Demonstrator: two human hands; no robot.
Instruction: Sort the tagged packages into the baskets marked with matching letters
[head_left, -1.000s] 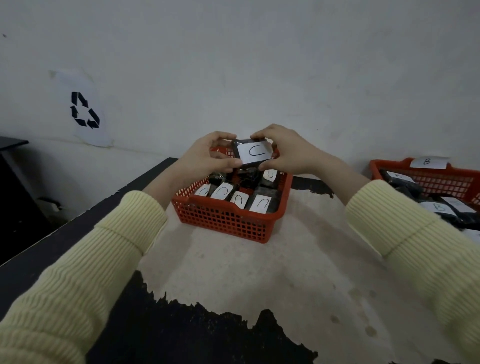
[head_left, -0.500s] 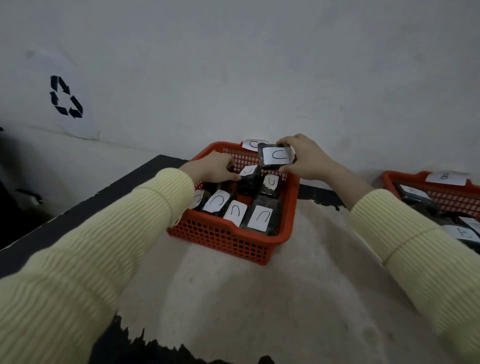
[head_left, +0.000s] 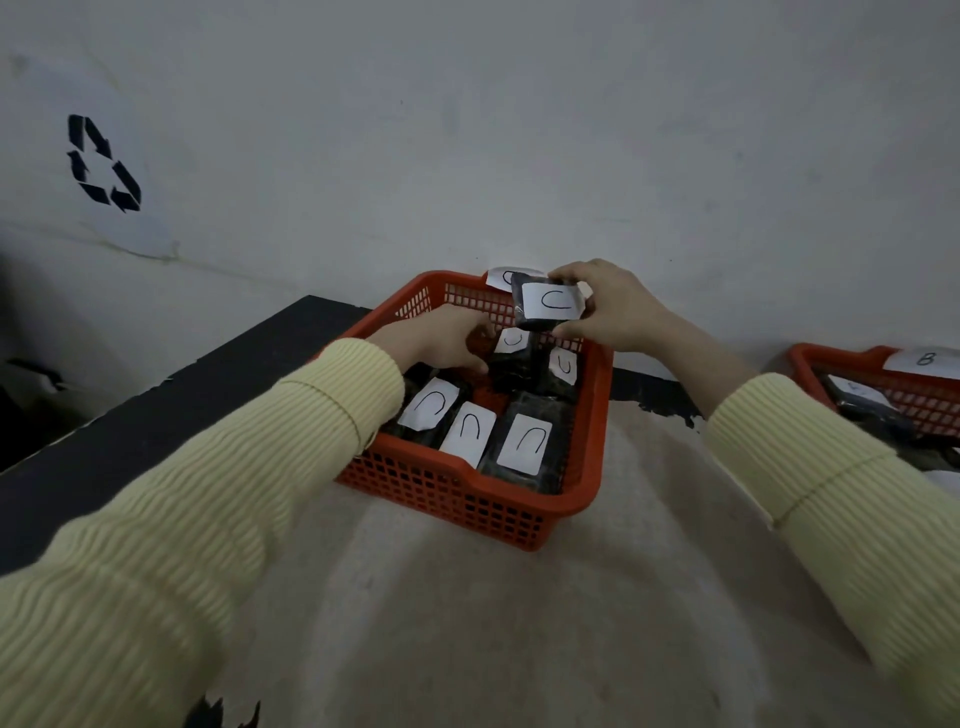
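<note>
An orange basket (head_left: 467, 499) stands at the far middle of the table, with a white C label (head_left: 504, 278) on its back rim. Several black packages with white C tags (head_left: 522, 441) lie inside it. My right hand (head_left: 613, 306) holds one black C-tagged package (head_left: 548, 306) above the basket's back right part. My left hand (head_left: 441, 340) reaches down into the basket's back left, fingers bent against the packages there; whether it grips one is hidden.
A second orange basket (head_left: 841, 358) with a B label (head_left: 924, 361) and black packages sits at the right edge. The wall rises directly behind the baskets. The table's left edge is black, and a recycling sign (head_left: 104, 163) hangs on the wall at left.
My left hand let go of the held package and dropped into the basket. My right hand kept the package and shifted it slightly right and back. The view moved closer.
</note>
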